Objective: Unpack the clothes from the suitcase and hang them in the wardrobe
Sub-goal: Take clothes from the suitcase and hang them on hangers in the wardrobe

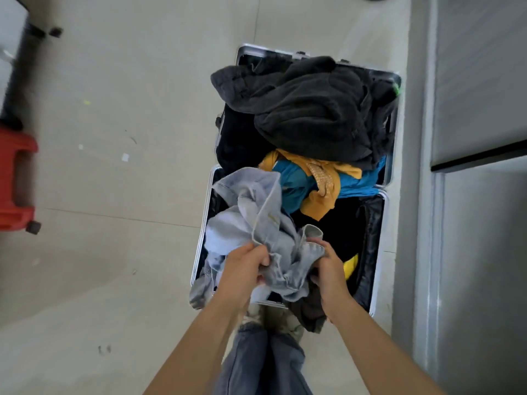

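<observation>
An open suitcase (368,280) with a silver frame lies on the floor in front of me, full of clothes. My left hand (245,269) and my right hand (328,269) both grip a crumpled light grey-blue garment (251,220) above the suitcase's near half. A dark grey fleece garment (308,109) is heaped on the far half. Below it lie a blue garment (293,183) and a yellow one (325,183). A brown piece of clothing (310,312) hangs over the near rim by my right wrist.
A grey wardrobe (479,109) stands along the right side. A red stool (14,181) and a dark wheeled base (42,31) are at the left. Pale tiled floor (128,252) spreads left of the suitcase. My legs in jeans (265,363) are at the bottom.
</observation>
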Motion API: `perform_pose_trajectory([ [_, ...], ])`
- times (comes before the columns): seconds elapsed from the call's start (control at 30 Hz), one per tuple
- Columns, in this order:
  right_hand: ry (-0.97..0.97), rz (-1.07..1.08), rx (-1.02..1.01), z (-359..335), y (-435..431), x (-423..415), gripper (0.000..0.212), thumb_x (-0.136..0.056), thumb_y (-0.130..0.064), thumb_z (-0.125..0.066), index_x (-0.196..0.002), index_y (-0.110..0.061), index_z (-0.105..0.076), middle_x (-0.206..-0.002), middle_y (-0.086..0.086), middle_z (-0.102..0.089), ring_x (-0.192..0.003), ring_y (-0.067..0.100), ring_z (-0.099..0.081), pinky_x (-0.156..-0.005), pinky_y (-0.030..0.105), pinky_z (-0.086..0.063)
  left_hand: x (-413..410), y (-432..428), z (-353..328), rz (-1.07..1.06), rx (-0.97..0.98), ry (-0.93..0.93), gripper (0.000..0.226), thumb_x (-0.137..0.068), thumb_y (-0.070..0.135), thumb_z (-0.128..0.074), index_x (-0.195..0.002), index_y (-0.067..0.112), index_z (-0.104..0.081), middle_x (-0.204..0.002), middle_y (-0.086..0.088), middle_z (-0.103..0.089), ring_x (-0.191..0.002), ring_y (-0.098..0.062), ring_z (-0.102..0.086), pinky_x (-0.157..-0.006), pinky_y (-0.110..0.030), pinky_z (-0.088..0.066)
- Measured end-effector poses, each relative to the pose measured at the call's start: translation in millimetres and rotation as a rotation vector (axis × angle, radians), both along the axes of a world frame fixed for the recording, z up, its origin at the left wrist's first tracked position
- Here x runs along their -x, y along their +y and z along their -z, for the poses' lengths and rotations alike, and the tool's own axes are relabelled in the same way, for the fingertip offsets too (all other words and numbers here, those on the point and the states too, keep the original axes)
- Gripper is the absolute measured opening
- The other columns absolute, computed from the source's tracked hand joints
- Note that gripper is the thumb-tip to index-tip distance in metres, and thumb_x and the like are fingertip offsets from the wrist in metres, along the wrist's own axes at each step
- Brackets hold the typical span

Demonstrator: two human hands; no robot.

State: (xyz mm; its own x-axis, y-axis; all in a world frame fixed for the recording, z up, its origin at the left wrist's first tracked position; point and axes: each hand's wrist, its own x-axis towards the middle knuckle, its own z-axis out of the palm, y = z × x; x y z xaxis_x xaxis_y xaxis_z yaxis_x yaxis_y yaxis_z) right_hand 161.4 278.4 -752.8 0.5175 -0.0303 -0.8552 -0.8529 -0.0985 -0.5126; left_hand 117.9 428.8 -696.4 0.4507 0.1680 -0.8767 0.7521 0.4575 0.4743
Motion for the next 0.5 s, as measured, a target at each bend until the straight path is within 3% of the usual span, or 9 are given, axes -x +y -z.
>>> perform_pose_trajectory([
  [0.07,0.116,0.222,-0.167,-48,-6,-9,0.022,-0.086,-0.014,-0.057,-0.108,-0.015,-0.061,-0.105,0.016,-0.061,-0.094,0.033,-0.058,-0.079,0.039,-0.051,-7,-8,-60,0.036,0.065,-0.097,0.014,-0.061,0.011,-0.051,-0.056,0.017,-0.040,-0.063,-0.006,-0.040,-0.060,-0.018,-0.039,-0.062,-0.030,-0.037],
  [0.13,0.182,0.331,-0.236,-96,-14,-14,0.022,-0.075,-0.029,-0.068,-0.088,-0.013,-0.061,-0.094,0.019,-0.059,-0.088,0.033,-0.058,-0.077,0.039,-0.050,-7,-17,-114,0.138,0.107,-0.150,0.012,-0.056,0.012,-0.050,-0.049,0.020,-0.045,-0.059,-0.003,-0.044,-0.057,-0.015,-0.043,-0.062,-0.028,-0.038],
  [0.17,0.195,0.316,-0.245,-130,-18,-15,0.022,-0.081,-0.032,-0.064,-0.077,-0.011,-0.065,-0.084,0.018,-0.062,-0.079,0.033,-0.062,-0.073,0.038,-0.051,-3,-22,-146,0.195,0.117,-0.171,0.015,-0.055,0.011,-0.050,-0.045,0.022,-0.047,-0.057,-0.001,-0.044,-0.057,-0.014,-0.043,-0.062,-0.027,-0.037],
  [0.23,0.205,0.232,-0.263,-187,-28,-16,0.043,-0.093,-0.028,-0.050,-0.063,-0.007,-0.072,-0.066,0.015,-0.067,-0.061,0.028,-0.068,-0.063,0.036,-0.052,3,-28,-205,0.274,0.159,-0.242,0.018,-0.055,0.008,-0.050,-0.043,0.021,-0.047,-0.053,0.000,-0.042,-0.056,-0.014,-0.040,-0.059,-0.027,-0.034],
  [0.3,0.198,0.131,-0.248,-241,-36,-16,0.033,-0.093,-0.017,-0.048,-0.072,-0.002,-0.069,-0.066,0.016,-0.068,-0.058,0.028,-0.068,-0.063,0.038,-0.049,9,-29,-254,0.292,0.171,-0.292,0.018,-0.054,0.007,-0.050,-0.042,0.020,-0.048,-0.053,0.000,-0.042,-0.054,-0.014,-0.040,-0.057,-0.026,-0.033],
  [0.33,0.152,0.075,-0.224,-270,-42,-14,0.019,-0.090,-0.012,-0.052,-0.084,0.001,-0.065,-0.074,0.019,-0.069,-0.066,0.030,-0.069,-0.066,0.039,-0.051,11,-28,-280,0.300,0.146,-0.311,0.018,-0.054,0.008,-0.050,-0.042,0.020,-0.048,-0.054,0.000,-0.041,-0.054,-0.013,-0.040,-0.057,-0.026,-0.034],
  [0.37,0.115,0.029,-0.181,-291,-46,-16,0.019,-0.084,-0.009,-0.058,-0.097,0.004,-0.061,-0.086,0.023,-0.069,-0.078,0.034,-0.069,-0.070,0.042,-0.054,9,-24,-301,0.297,0.109,-0.329,0.018,-0.054,0.009,-0.050,-0.042,0.021,-0.047,-0.054,0.002,-0.040,-0.054,-0.012,-0.039,-0.057,-0.025,-0.033],
  [0.43,0.018,-0.065,-0.085,-343,-52,-21,0.044,-0.077,-0.008,-0.063,-0.117,0.006,-0.056,-0.106,0.026,-0.068,-0.095,0.039,-0.067,-0.079,0.045,-0.058,4,-18,-349,0.297,0.046,-0.401,0.020,-0.056,0.010,-0.049,-0.041,0.022,-0.045,-0.053,0.005,-0.038,-0.051,-0.009,-0.036,-0.053,-0.021,-0.031],
  [0.5,-0.036,-0.144,-0.076,-395,-54,-26,0.024,-0.086,-0.008,-0.058,-0.108,-0.001,-0.063,-0.098,0.018,-0.072,-0.087,0.030,-0.069,-0.069,0.034,-0.058,-5,-14,-395,0.304,-0.017,-0.460,0.023,-0.061,0.011,-0.049,-0.043,0.024,-0.042,-0.055,0.005,-0.035,-0.053,-0.010,-0.033,-0.051,-0.021,-0.028],
])
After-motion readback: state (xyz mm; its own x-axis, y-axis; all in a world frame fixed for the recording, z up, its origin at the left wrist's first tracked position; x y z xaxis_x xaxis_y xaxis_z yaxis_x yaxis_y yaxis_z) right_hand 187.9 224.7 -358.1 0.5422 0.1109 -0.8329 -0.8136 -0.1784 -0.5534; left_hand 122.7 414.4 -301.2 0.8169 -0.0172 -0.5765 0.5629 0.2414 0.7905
